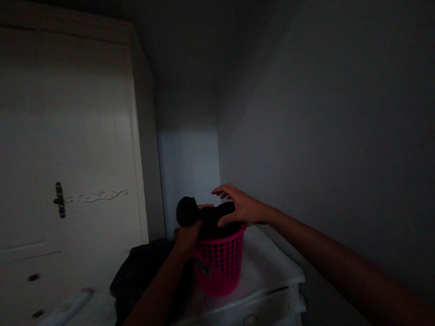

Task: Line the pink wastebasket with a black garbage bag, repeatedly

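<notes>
A bright pink plastic basket (219, 264) with a lattice of holes stands on a white dresser. Dark, soft-looking black stuff (211, 225) fills it to the rim; its kind is lost in the gloom. My left hand (188, 238) is at the basket's left rim, curled around a rounded black bundle (186, 211) that partly hides its fingers. Over the right side of the basket, my right hand (243, 206) has its fingers spread and its thumb low against the black stuff.
A black bag-like heap (145, 267) lies left of the basket. A long pale device (55, 321) with a small light lies at lower left. The white dresser (263, 261) stands against the grey wall (330, 125). A white wardrobe (92, 132) rises at left.
</notes>
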`<state>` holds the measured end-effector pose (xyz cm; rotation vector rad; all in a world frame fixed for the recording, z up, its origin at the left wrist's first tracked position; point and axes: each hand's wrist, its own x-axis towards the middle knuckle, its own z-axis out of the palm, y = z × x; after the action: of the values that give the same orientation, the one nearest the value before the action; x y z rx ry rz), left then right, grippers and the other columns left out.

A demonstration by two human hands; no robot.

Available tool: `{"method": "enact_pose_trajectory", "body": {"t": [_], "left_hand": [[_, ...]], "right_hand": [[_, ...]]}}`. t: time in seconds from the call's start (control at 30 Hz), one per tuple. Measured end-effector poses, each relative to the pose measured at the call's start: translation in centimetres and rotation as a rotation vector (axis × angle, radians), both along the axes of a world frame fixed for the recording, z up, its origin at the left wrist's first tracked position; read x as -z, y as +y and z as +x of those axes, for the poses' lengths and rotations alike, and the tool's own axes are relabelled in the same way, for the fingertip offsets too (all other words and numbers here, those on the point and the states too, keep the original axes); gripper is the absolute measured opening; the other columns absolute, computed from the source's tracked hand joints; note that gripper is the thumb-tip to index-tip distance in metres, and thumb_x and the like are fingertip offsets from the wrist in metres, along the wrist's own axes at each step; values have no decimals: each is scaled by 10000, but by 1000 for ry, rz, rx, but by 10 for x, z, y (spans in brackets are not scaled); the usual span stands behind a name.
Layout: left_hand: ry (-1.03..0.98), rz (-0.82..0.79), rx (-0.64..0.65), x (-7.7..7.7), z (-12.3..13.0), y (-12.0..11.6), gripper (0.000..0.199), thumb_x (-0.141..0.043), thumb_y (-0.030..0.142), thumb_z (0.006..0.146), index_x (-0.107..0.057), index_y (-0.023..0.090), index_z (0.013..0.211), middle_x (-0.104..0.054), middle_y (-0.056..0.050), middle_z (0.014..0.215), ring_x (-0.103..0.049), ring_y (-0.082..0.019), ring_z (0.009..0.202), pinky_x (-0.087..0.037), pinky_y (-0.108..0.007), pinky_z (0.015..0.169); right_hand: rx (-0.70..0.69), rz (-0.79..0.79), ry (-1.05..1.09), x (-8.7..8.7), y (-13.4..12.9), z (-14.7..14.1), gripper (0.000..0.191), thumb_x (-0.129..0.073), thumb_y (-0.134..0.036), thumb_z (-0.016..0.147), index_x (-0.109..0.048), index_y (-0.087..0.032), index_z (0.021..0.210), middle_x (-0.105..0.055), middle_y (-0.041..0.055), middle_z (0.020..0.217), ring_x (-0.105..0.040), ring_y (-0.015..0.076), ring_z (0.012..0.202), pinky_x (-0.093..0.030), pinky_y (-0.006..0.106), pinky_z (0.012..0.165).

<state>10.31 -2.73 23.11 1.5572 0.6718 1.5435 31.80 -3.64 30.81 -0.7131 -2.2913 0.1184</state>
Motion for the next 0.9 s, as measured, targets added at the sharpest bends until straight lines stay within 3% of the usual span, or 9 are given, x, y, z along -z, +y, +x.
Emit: {"method": "enact_pose_trajectory", "body": {"t": [0.07, 0.13, 0.23, 0.3, 0.37, 0.5, 0.63, 0.73, 0.9], "left_hand": [[-148, -104, 86, -2, 2, -4, 284, -671, 411, 784, -707, 210, 982, -782, -64, 1020, -730, -263, 1005, -557, -443, 988], [-215, -170, 158, -2, 1, -9, 265, -684, 380, 747, -682, 207, 947, -764, -43, 872, -732, -232, 852, -587, -400, 866], [-168, -123, 155, 1, -2, -11, 279, -694, 371, 739, -697, 198, 958, -745, -44, 833, -720, -223, 822, -583, -362, 805], [-83, -44, 85, 4, -9, -8, 268, -668, 394, 784, -725, 200, 960, -761, -63, 904, -721, -240, 910, -581, -372, 853], [19, 49, 13, 9, -17, -4, 255, -638, 425, 834, -752, 215, 923, -776, -74, 995, -710, -256, 1007, -561, -404, 956], [128, 195, 4, 16, -37, 1, 264, -696, 478, 831, -777, 227, 846, -782, -87, 1135, -678, -292, 1151, -463, -465, 1135], [82, 81, 120, 18, -45, -12, 346, -765, 465, 817, -770, 214, 1054, -729, -122, 1310, -656, -311, 1237, -468, -483, 1134], [-41, -20, 202, 15, -35, -22, 307, -796, 475, 788, -751, 204, 925, -731, -128, 1309, -667, -322, 1215, -484, -491, 1106], [-329, -190, 320, 3, 1, -16, 193, -810, 304, 732, -639, 216, 734, -791, -65, 898, -734, -271, 986, -561, -430, 955]], "right_hand": [[213, -35, -55, 9, 18, 40, 1152, -965, -522, 492, -487, -263, 1508, -477, 168, 1537, -463, 368, 1395, -380, 538, 1150], [343, -199, -114, 24, 35, 75, 1104, -973, -437, 455, -561, -221, 1457, -603, 176, 1420, -554, 378, 1299, -435, 519, 1094], [327, -425, -130, 40, 50, 107, 418, -826, -416, 666, -777, -183, 1008, -760, 69, 887, -685, 271, 872, -533, 427, 871], [248, -470, -12, 42, 50, 114, 286, -711, -461, 775, -751, -177, 774, -713, 33, 715, -651, 221, 734, -530, 398, 801], [157, -468, 233, 36, 42, 116, 329, -683, -500, 807, -745, -176, 790, -741, 47, 786, -664, 223, 788, -530, 394, 833], [51, -477, 700, 27, 21, 120, 452, -655, -584, 846, -728, -223, 1107, -736, 128, 1244, -664, 287, 1134, -530, 435, 955], [-80, -486, 708, 44, 14, 122, 681, -699, -634, 805, -560, -350, 1408, -465, 87, 1615, -526, 304, 1392, -495, 489, 1041], [-166, -596, 601, 67, 20, 106, 831, -876, -582, 650, -601, -307, 1385, -504, 115, 1582, -508, 320, 1406, -429, 504, 1120], [-354, -837, 713, 78, 36, 39, 631, -958, -434, 608, -734, -236, 1164, -758, 70, 1171, -675, 260, 1130, -447, 453, 1112]]}}
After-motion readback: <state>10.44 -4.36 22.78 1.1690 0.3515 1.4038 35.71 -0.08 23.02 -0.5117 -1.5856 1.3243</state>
